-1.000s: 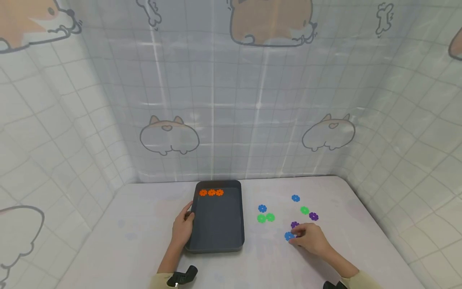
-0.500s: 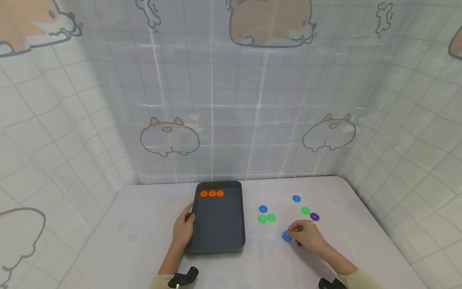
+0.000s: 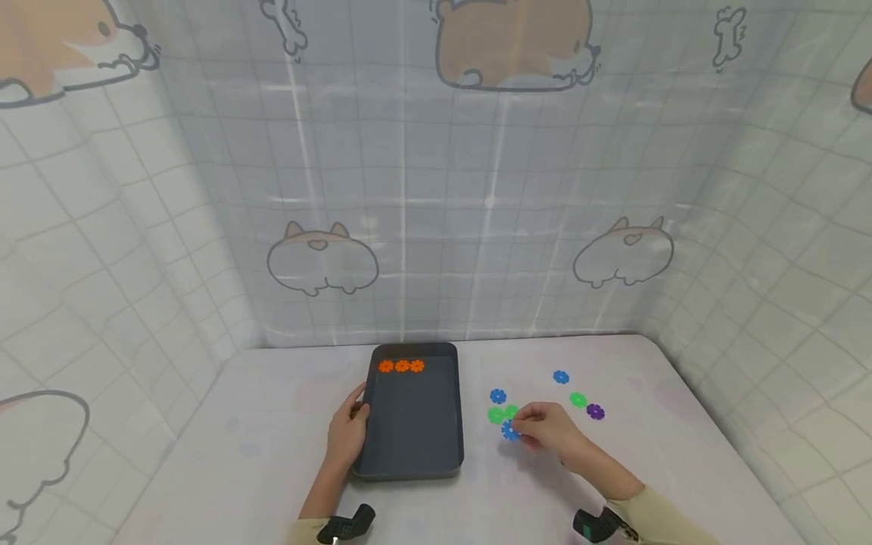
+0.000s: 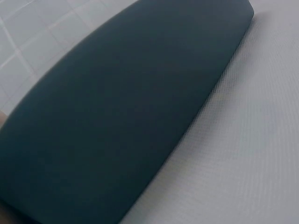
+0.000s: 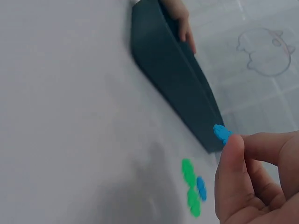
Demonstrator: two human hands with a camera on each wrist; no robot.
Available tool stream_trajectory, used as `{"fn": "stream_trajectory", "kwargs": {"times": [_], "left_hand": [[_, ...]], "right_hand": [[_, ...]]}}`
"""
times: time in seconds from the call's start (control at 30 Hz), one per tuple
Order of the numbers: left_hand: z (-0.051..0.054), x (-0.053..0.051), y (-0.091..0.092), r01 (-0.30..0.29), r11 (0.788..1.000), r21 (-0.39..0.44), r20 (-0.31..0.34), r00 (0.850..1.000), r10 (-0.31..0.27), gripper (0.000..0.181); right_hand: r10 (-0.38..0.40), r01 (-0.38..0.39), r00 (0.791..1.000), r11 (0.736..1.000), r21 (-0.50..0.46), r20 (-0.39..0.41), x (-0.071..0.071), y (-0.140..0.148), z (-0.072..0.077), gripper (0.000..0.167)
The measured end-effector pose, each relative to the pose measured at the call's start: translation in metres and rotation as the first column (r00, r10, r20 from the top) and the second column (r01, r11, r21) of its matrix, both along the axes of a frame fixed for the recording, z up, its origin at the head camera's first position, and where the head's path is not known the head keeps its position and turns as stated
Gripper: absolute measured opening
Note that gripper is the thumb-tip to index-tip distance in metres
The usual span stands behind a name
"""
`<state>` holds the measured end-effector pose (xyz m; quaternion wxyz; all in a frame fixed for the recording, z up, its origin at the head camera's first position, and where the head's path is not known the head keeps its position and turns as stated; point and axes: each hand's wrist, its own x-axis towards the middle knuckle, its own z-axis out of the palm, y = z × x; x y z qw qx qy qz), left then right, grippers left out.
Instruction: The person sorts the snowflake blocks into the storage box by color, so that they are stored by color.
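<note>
A dark grey baking tray (image 3: 409, 424) lies on the table, with a row of three orange flower-shaped discs (image 3: 402, 366) near its far end. My left hand (image 3: 346, 433) grips the tray's left side, thumb at the rim; the left wrist view is filled by the tray's outer wall (image 4: 117, 102). Between thumb and index finger, my right hand (image 3: 550, 433) pinches a blue flower-shaped disc (image 5: 221, 133). It is raised above the table, right of the tray. Just beyond it lie two green discs (image 3: 496, 415) and another blue disc (image 3: 498, 396).
Farther right lie a blue disc (image 3: 561, 377), a green disc (image 3: 577, 400) and a purple disc (image 3: 596, 412). My right hand and forearm cover part of the table. A patterned curtain (image 3: 436, 189) encloses the white table (image 3: 272, 424) at the back and sides.
My right hand has picked up the blue disc and carried it left, toward the tray. Purple pieces formerly near that hand are now out of sight. My left hand stays on the tray.
</note>
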<state>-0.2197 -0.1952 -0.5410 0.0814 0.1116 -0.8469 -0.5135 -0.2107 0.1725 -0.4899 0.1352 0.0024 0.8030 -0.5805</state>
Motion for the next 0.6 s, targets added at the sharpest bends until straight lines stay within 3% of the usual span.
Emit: {"fn": "stream_trajectory", "kwargs": {"times": [0.6], "left_hand": [[0.001, 0.001, 0.001, -0.002, 1.0, 0.012, -0.003, 1.0, 0.002, 0.045]], "right_hand": [[0.133, -0.126, 0.991, 0.975, -0.183, 0.026, -0.035, -0.074, 0.025, 0.02]]}}
